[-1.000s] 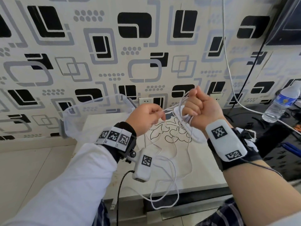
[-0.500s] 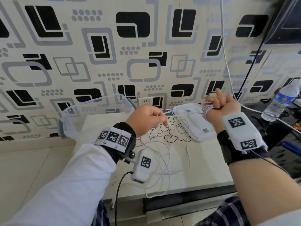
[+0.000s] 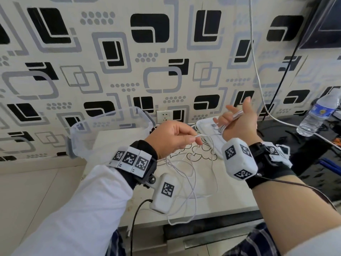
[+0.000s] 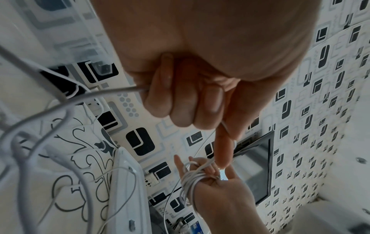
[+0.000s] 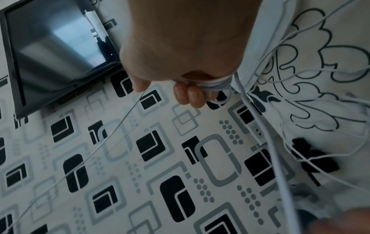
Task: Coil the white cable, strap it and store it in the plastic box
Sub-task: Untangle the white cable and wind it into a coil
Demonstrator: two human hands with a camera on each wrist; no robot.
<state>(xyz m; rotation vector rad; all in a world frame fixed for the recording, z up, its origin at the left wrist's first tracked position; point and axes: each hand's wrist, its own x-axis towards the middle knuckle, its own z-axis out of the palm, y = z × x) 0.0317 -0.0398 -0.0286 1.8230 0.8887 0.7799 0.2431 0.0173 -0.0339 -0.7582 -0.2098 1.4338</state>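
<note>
The white cable (image 3: 186, 174) lies in loose loops on the table, and one loop hangs over the front edge. My left hand (image 3: 196, 139) pinches a strand of it between thumb and forefinger above the table. That strand runs right to my raised right hand (image 3: 238, 115), which has several turns of the cable (image 4: 190, 178) wound round it, its lower fingers (image 5: 188, 95) curled over them. The clear plastic box (image 3: 110, 126) stands open at the back left. Its white lid (image 3: 204, 128) lies flat below my right hand. I see no strap.
A wall socket (image 3: 164, 117) sits behind the table between box and lid. Another white cable (image 3: 255, 71) hangs down the wall on the right. A water bottle (image 3: 320, 115) lies on the dark surface at right, and a dark screen (image 3: 328, 21) is mounted above it.
My right hand swung away from the left one to the right and turned its wrist, laying another turn of cable round itself. The loop hanging over the table's front edge has shortened.
</note>
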